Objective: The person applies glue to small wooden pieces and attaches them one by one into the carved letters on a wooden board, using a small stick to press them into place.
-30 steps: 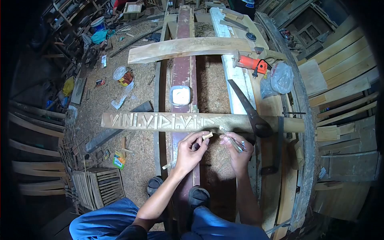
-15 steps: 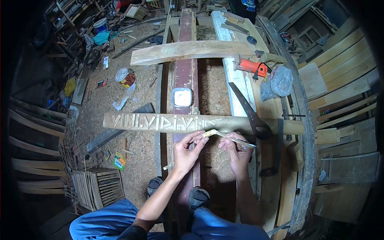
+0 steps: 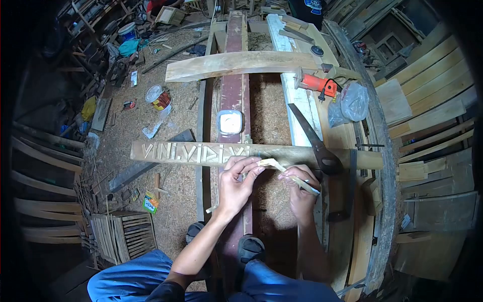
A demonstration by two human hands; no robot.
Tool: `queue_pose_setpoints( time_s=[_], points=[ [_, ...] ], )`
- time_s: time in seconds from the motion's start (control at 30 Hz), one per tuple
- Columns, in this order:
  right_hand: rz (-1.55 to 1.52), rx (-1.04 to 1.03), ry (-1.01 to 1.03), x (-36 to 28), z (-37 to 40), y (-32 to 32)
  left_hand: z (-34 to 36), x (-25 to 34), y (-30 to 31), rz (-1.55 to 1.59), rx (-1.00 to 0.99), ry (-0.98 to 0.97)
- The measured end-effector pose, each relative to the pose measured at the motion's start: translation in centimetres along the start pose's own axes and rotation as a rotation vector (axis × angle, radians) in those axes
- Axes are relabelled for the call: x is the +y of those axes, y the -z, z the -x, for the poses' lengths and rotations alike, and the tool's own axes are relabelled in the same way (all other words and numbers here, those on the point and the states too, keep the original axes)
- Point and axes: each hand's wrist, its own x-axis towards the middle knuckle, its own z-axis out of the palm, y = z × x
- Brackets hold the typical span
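now pinching a small wood chip point(image 3: 262, 163) between thumb and fingertips of the left hand point(image 3: 235, 183), just in front of the lettered plank point(image 3: 186, 151). clenched in the right hand point(image 3: 300, 194), a thin stick point(image 3: 308, 186), tip touching the small wood chip. beyond the lettered plank, a white tub point(image 3: 230, 122); to the right, a handsaw point(image 3: 311, 135) and an orange angle grinder point(image 3: 314, 82).

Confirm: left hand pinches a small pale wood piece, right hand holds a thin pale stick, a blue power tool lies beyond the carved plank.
The head view shows an orange power tool, not blue. The rest stands: the left hand pinches the small pale wood piece, the right hand holds the thin pale stick.
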Motion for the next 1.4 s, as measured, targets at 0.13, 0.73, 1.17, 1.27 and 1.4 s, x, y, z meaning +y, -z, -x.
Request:
queue_pose_setpoints(
  time_s=[0.13, 0.73, 1.17, 1.27, 1.4],
  points=[
    [0.016, 0.017, 0.025, -0.5, -0.3, -0.5, -0.7, -0.3, 0.0, -0.210, 0.022, -0.187],
    [-0.067, 0.185, -0.127, 0.8, 0.3, 0.7, -2.4, -0.4, -2.6, -0.170, -0.057, -0.200],
    [-0.127, 0.185, -0.115, 0.1, 0.5, 1.1, -2.2, 0.3, -3.2, -0.163, -0.073, -0.193],
    [-0.112, 0.183, -0.087, 0.3, 0.5, 1.2, -2.2, 0.2, -3.1, -0.152, -0.076, -0.191],
    [-0.111, 0.198, -0.104, 0.2, 0.7, 0.9, -2.0, -0.1, -2.8, -0.153, -0.075, -0.180]
  ],
)
